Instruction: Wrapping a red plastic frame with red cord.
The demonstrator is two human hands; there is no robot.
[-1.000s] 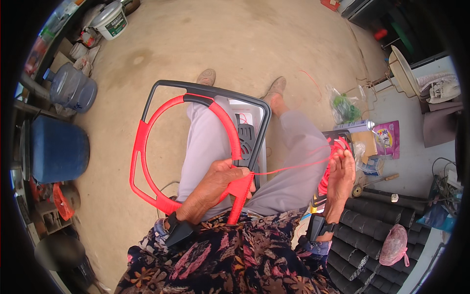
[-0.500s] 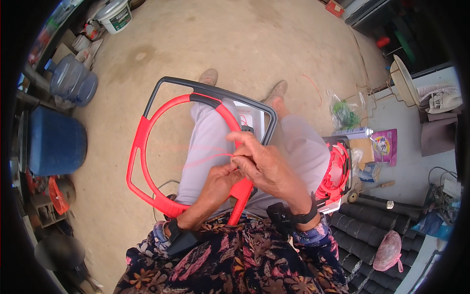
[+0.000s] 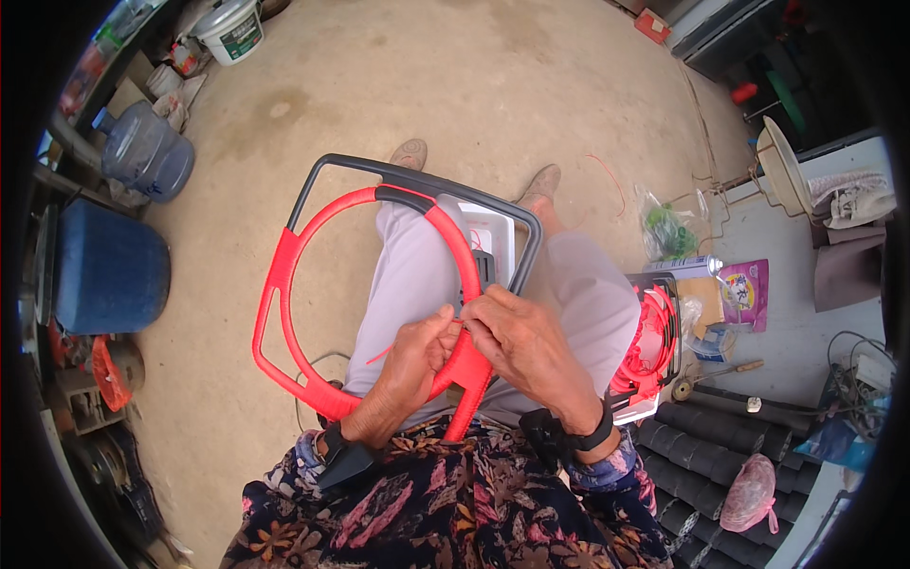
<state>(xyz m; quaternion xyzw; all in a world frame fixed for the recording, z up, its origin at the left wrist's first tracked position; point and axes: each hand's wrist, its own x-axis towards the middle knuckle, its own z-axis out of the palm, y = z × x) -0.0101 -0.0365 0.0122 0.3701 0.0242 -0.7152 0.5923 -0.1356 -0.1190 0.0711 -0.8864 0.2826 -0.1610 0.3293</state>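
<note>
Winding, apparently: red cord (image 3: 378,356), pinched in left hand (image 3: 417,353); right hand (image 3: 519,339), fingers bent, grip uncertain. Red-wrapped frame (image 3: 279,261): overhanging lap's (image 3: 408,270) left edge. Next move seemingly calls for steady tension.

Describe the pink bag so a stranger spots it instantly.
Go to the lower right, where long dark rolls lie side by side. Resting on top of them is a rounded pink bag. Its colour and plump shape set it apart from the straight, blackish rolls around it.
</note>
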